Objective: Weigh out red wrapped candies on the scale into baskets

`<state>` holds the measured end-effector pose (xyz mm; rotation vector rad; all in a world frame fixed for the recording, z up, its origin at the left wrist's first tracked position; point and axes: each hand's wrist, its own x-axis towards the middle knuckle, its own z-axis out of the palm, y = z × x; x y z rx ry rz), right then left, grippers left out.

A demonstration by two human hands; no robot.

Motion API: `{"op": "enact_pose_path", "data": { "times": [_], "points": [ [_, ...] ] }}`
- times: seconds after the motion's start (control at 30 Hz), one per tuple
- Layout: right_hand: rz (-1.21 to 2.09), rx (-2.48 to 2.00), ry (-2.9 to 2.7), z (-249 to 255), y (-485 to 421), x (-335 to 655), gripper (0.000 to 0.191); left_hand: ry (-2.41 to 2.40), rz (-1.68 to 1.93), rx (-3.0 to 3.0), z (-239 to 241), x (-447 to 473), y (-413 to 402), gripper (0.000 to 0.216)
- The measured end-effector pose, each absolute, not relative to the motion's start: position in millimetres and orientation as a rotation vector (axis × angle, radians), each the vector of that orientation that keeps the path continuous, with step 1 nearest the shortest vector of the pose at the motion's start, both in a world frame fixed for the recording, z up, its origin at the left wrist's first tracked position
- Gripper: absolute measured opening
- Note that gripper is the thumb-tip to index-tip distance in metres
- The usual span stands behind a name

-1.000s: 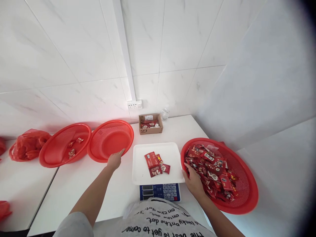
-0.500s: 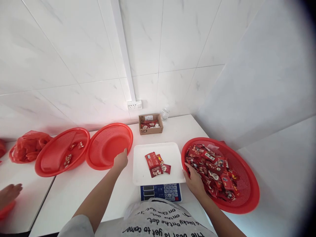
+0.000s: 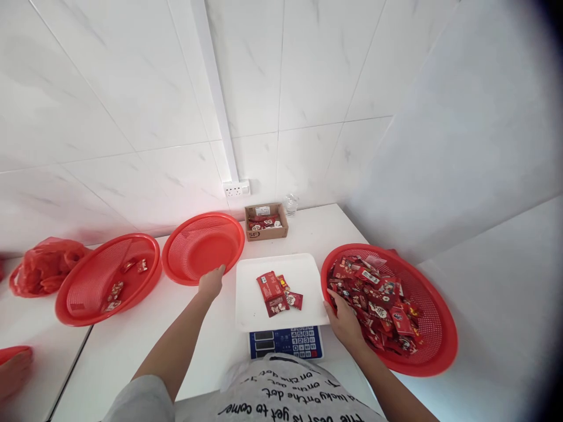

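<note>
My left hand (image 3: pixel 211 283) is closed on the near rim of a red plastic basket (image 3: pixel 170 249) whose inside shows bare. My right hand (image 3: pixel 345 323) grips the left rim of a larger red basket (image 3: pixel 444 328), with its fingertips over the edge. Many small red snack packets (image 3: pixel 379 293) fill that basket. Between my hands is a white tray (image 3: pixel 248 281) on a scale with a blue keypad (image 3: pixel 285 342). Several red packets (image 3: pixel 277 306) lie together on the tray.
Another red basket (image 3: pixel 83 281) with several small packets stands on the left, near a red plastic bag (image 3: pixel 48 264). A cardboard box (image 3: pixel 266 233) of packets and a clear object (image 3: pixel 291 204) stand by the wall. A co-worker's hand (image 3: pixel 15 375) shows at lower left.
The basket in my left hand has moved back and slightly right, toward the cardboard box. My right hand stays on its basket. The co-worker's hand has moved down.
</note>
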<state>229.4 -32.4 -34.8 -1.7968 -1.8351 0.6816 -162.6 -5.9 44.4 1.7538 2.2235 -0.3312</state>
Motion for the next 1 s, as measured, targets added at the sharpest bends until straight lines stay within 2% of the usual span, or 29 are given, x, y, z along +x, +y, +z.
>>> {"op": "enact_pose_path", "data": {
  "times": [0.2, 0.4, 0.63, 0.7, 0.87, 1.0],
  "points": [
    [0.675, -1.8, -1.83, -32, -33, 228, 0.049, 2.2, -0.301, 1.822, 41, -187, -34, 0.044],
    [0.668, -1.801, -1.83, -31, -33, 228, 0.047, 1.906, 0.187, 2.096, 40, -128, -37, 0.053],
    [0.679, -1.799, -1.833, -26, -33, 226, 0.048, 1.448, 0.006, 2.295, 25, -42, -16, 0.097],
    [0.676, -1.803, -1.841, -24, -33, 225, 0.048, 1.367, -0.052, 2.376, 22, -32, -9, 0.092],
    [0.66, -1.796, -1.828, -24, -34, 225, 0.046, 1.446, 0.11, 2.446, 16, -22, -6, 0.048],
    [0.666, -1.796, -1.832, -24, -34, 225, 0.046, 1.541, 0.15, 2.383, 11, -20, -9, 0.031]
  ]
}}
